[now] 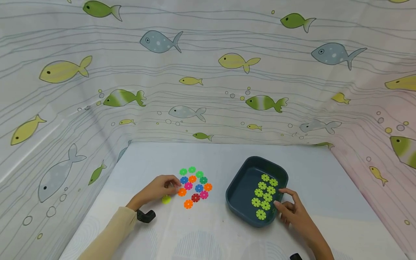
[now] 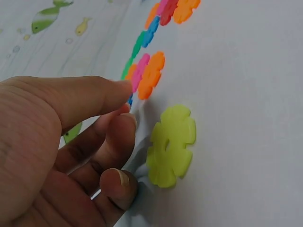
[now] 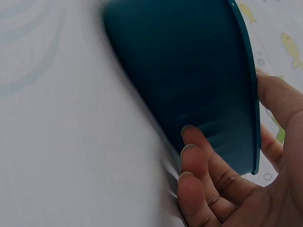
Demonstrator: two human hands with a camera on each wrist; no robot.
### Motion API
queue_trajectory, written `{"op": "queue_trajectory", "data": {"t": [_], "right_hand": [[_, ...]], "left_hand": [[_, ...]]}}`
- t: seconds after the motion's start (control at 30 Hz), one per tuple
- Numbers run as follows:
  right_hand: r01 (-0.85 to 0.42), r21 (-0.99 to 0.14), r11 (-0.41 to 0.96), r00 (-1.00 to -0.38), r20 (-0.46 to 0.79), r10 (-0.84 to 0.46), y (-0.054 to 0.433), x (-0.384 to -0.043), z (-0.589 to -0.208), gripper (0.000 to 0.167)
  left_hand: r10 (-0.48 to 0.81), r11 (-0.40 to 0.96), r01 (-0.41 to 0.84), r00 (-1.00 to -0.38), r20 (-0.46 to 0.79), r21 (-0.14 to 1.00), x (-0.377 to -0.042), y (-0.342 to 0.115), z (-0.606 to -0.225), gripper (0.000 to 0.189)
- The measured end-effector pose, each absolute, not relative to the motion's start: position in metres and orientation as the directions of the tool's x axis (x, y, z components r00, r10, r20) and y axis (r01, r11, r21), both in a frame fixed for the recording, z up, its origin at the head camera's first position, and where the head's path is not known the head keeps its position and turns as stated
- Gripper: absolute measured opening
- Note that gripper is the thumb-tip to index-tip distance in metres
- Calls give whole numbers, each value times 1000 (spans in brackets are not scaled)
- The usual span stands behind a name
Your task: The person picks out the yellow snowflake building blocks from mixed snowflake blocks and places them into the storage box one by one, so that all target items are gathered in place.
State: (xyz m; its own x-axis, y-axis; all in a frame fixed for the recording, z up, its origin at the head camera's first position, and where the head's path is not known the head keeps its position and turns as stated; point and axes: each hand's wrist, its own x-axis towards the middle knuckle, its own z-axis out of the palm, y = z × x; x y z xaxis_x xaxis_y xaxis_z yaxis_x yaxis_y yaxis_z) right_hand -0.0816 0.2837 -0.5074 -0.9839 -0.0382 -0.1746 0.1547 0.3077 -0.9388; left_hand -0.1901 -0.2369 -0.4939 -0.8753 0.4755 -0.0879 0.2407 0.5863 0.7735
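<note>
My left hand (image 1: 162, 187) is beside a loose group of flower-shaped plastic discs, its fingers loosely bent with nothing between them. A yellow-green disc (image 2: 171, 146) lies just past its fingertips in the left wrist view, partly behind the wrist in the head view. An orange disc (image 1: 182, 192) and a pink disc (image 1: 188, 186) are close to the thumb and index finger. To the right, a dark teal tray (image 1: 240, 191) holds several yellow-green discs (image 1: 267, 197). My right hand (image 1: 294, 209) grips the tray's right side, thumb and index finger at the rim, other fingertips against the outer wall.
Green discs (image 1: 192, 169), blue discs (image 1: 199, 188) and a dark red disc (image 1: 195, 198) lie among the group on the white table (image 1: 214, 224). A fish-printed curtain (image 1: 208, 94) stands around the back and sides.
</note>
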Motion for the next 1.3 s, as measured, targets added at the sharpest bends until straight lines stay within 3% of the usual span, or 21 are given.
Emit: {"op": "queue_trajectory", "data": {"t": [0.27,0.8,1.3], "right_hand": [[151,-939,308,-984,-171,-40,284,-82,-507,62],[165,-935,313,-982,-186,-36,284,-83,-507,63],[180,-934,309,-980,-197,-24,282,-83,-509,65]], "left_hand": [[478,616,236,-870,-118,751,-189,-245,-488,20],[576,595,189,-778,-250,781,-184,-272,-477,44],[561,625,227,-796,-228,747,-185,-267,-479,30]]}}
